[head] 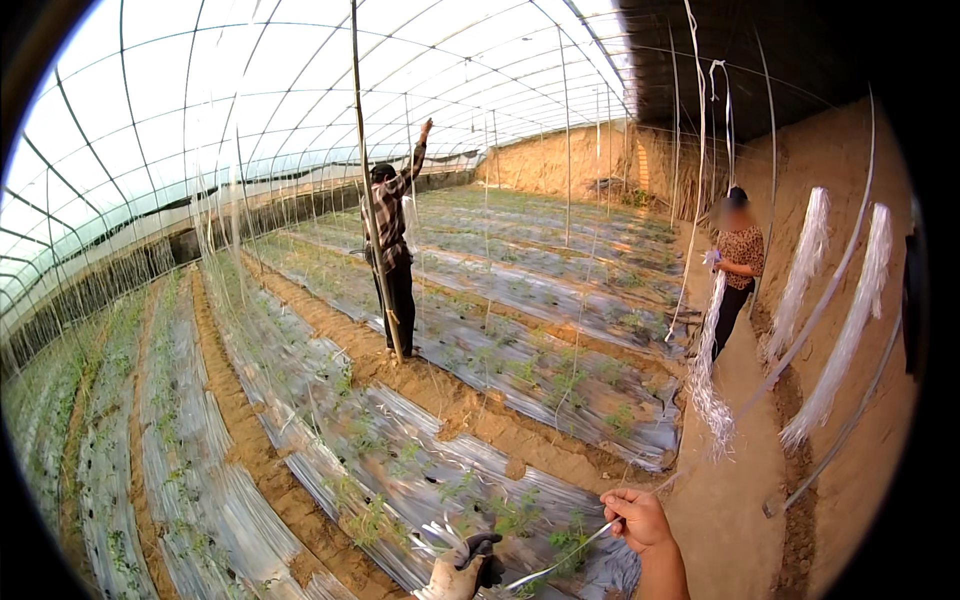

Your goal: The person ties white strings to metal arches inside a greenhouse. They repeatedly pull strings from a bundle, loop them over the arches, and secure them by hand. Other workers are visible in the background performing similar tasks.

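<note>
My left hand (463, 571), in a pale glove with dark fingertips, is at the bottom of the view, closed around a bunch of white plastic twine (442, 537) whose loose ends stick up. To its right my bare right hand (636, 517) pinches one white strand (564, 556) between thumb and forefinger. That strand runs slackly down from the pinch toward the gloved hand; past the right hand, a pale band rises toward the upper right. Young green plants (516, 514) grow through plastic mulch film (405, 420) just beyond both hands.
A person in a checked shirt (391, 217) stands by a pole (373, 187) with one arm raised. Another person (739, 255) on the dirt path (739, 495) holds a twine bundle (712, 367). Twine bundles (844, 337) hang by the earthen wall (862, 161). Strings hang over the beds.
</note>
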The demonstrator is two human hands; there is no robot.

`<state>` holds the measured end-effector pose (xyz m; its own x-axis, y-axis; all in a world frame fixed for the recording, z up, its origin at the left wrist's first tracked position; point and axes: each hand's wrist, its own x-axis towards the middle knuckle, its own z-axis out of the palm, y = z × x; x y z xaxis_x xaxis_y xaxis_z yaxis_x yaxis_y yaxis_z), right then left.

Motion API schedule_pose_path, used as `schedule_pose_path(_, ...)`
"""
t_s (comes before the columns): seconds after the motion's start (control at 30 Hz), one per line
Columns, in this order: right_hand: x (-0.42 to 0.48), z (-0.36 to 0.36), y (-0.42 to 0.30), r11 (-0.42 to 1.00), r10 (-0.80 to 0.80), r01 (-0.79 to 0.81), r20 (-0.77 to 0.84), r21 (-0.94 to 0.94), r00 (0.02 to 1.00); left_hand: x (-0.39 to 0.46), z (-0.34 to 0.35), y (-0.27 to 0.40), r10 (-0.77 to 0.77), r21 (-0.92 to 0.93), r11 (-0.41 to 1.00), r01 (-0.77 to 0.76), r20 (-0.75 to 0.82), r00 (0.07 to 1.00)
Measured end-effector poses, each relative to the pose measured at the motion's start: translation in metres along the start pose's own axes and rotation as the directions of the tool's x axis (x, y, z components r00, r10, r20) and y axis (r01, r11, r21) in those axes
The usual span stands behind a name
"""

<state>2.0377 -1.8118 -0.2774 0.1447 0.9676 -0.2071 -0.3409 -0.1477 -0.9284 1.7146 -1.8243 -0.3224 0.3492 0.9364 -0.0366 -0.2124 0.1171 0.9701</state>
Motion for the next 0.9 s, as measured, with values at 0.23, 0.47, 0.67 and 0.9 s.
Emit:
schedule_pose_path(0.23, 0.078, -0.102, 0.190, 0.941, 0.339, -0.306, -0.361, 0.145, 0.869, -0.129, -0.223, -0.086, -0.653, 0.843, 0.277, 0.462, -0.188, 0.734)
schedule_pose_path(0.47, 0.128, -0.180, 0.170, 0.947, 0.089, -0.237, -0.536, -0.215, 0.840, -0.362, -0.393, -0.084, -0.835, 0.649, -0.513, 0.562, -0.529, -0.150)
schedule_pose_path(0.67, 0.143, -0.137, 0.126, 0.939, -0.097, -0.085, -0.494, -0.333, 0.864, -0.370, -0.420, -0.072, -0.858, 0.810, -0.513, 0.285, -0.484, -0.170)
schedule_pose_path(0.9, 0.118, -0.092, 0.210, 0.971, -0.002, -0.133, -0.565, -0.198, 0.825, -0.204, -0.323, -0.149, -0.762, 0.777, -0.204, 0.595, -0.508, 0.402)
